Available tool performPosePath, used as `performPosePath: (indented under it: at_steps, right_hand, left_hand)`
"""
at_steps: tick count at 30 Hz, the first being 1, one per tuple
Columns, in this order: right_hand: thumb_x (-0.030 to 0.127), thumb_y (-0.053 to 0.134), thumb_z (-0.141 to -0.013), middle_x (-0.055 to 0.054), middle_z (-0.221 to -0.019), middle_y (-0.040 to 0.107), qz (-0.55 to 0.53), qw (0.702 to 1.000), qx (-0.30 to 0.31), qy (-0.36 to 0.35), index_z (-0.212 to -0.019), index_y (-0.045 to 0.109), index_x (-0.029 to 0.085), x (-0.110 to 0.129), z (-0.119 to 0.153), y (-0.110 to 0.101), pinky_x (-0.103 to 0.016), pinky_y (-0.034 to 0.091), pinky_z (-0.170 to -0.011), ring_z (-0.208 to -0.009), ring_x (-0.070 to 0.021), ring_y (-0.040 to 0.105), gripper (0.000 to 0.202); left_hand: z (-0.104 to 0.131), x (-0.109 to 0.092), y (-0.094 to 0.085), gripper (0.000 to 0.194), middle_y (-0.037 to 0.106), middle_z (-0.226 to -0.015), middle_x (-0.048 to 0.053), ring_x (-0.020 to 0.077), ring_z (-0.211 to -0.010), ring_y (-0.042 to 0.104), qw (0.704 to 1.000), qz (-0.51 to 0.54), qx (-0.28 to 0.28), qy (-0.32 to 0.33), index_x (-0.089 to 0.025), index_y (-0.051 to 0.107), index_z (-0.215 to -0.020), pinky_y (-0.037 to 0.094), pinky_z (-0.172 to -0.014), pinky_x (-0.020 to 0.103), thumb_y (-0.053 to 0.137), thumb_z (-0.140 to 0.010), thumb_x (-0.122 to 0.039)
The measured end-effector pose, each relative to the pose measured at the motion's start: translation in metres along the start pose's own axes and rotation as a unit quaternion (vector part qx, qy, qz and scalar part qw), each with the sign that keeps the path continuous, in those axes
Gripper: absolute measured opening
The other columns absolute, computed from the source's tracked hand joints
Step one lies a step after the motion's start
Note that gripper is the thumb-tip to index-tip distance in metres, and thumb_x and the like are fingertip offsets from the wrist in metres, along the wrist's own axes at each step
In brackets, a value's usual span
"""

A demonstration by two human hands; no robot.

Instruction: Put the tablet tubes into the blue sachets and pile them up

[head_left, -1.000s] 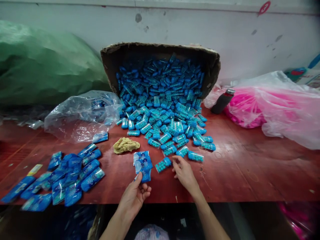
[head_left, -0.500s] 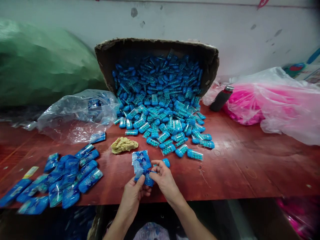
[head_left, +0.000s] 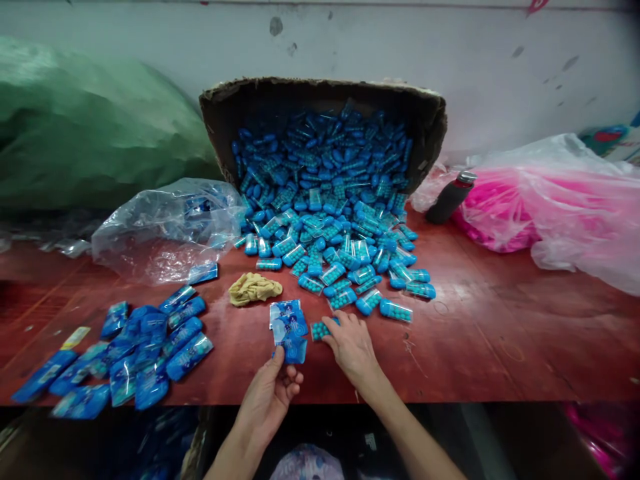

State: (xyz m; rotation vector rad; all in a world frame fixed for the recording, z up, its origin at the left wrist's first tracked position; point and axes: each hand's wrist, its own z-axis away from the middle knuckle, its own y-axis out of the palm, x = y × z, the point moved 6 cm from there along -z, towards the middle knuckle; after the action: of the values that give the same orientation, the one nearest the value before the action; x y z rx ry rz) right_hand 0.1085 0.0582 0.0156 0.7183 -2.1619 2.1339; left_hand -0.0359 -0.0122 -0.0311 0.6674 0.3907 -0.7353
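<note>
Between thumb and fingers, my left hand (head_left: 267, 395) pinches a flat blue printed packet (head_left: 296, 351) near the table's front edge. Just beyond it lie more flat blue printed packets (head_left: 286, 312), partly overlapped by the held one. My right hand (head_left: 356, 350) reaches down to the table with its fingers closed over one end of a small clear pack of turquoise balls (head_left: 319, 331); the fingers cover its right end. Behind my hands, many similar blue-capped packs (head_left: 345, 247) spill from a tipped cardboard box (head_left: 437, 127).
Filled blue printed packets (head_left: 150, 353) lie heaped at front left. A crumpled yellow glove-like piece (head_left: 255, 289) and a clear plastic bag (head_left: 150, 233) are behind them. On the right stand a dark bottle (head_left: 450, 198) and pink-filled bags (head_left: 505, 207). A green sack (head_left: 100, 127) fills the back left.
My right hand has left the blue printed packet and moved right onto a pack of turquoise balls. My left hand keeps hold of the packet. The view has shifted slightly.
</note>
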Motion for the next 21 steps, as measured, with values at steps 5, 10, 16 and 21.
performPosePath:
  at_steps: [5,10,16,21]
  right_hand:
    - [0.021,0.06,-0.076,-0.008,-0.096,0.059,-0.034,0.999,-0.004,-0.034,-0.096,0.057,0.022,0.001,-0.001,0.006,-0.035,0.04,-0.072,-0.089,-0.0242,0.051,0.02]
    - [0.023,0.055,-0.077,0.0,-0.082,0.058,-0.339,0.939,-0.011,0.064,-0.089,0.052,0.02,-0.01,0.006,0.003,-0.028,0.043,-0.069,-0.075,-0.0167,0.054,0.013]
    - [0.028,0.056,-0.075,0.002,-0.079,0.058,-0.541,0.827,-0.029,0.153,-0.092,0.053,0.019,0.005,0.024,0.005,-0.025,0.045,-0.065,-0.068,-0.0138,0.054,0.019]
    - [0.025,0.057,-0.075,0.0,-0.088,0.06,-0.518,0.846,-0.043,0.121,-0.094,0.057,0.021,0.014,0.032,0.004,-0.025,0.044,-0.074,-0.078,-0.0158,0.055,0.02]
  left_hand:
    - [-0.002,0.001,-0.003,0.017,0.054,-0.044,-0.002,0.0094,-0.041,0.056,0.999,0.019,-0.041,-0.007,-0.014,0.053,-0.064,0.044,-0.035,0.015,0.056,-0.078,-0.024]
    - [-0.003,-0.001,-0.003,0.016,0.054,-0.043,-0.002,0.0096,-0.04,0.056,0.998,0.021,-0.061,0.012,-0.014,0.052,-0.064,0.044,-0.035,0.015,0.057,-0.077,-0.022]
    - [-0.002,-0.002,0.003,0.018,0.054,-0.042,-0.002,0.0107,-0.042,0.057,0.998,0.011,-0.042,0.036,-0.014,0.053,-0.061,0.045,-0.037,0.016,0.059,-0.075,-0.023]
    - [-0.002,-0.003,0.003,0.021,0.055,-0.043,-0.001,0.0121,-0.045,0.059,0.999,0.013,-0.029,0.04,-0.014,0.053,-0.058,0.048,-0.04,0.018,0.063,-0.072,-0.025]
